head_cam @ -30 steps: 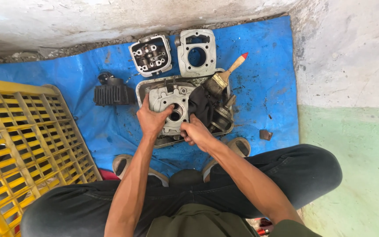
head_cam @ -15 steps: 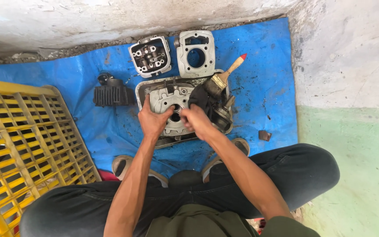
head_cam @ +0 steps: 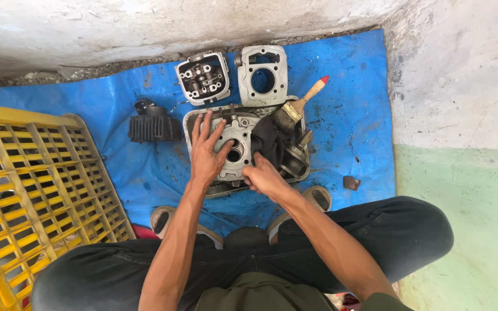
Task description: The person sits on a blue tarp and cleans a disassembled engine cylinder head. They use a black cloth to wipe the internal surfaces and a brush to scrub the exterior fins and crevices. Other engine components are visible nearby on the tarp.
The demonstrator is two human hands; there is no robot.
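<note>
Two hands work over a grey engine casing (head_cam: 234, 151) that lies in a shallow metal tray (head_cam: 194, 118) on a blue tarp (head_cam: 353, 138). The left hand (head_cam: 206, 152) lies open, fingers spread flat on the casing. The right hand (head_cam: 265, 177) is curled closed at the casing's lower edge, just beside a dark rag (head_cam: 267, 141); whether it grips anything I cannot tell. A paintbrush (head_cam: 301, 106) rests across the tray. A yellow crate (head_cam: 30, 190) sits on the left.

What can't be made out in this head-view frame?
- Right hand: its fingertips curl under, so what they pinch is hidden.
- Engine casing: its left part lies under the left hand.
- Metal tray: near edge covered by both hands.
- Yellow crate: cut off by the left edge.
</note>
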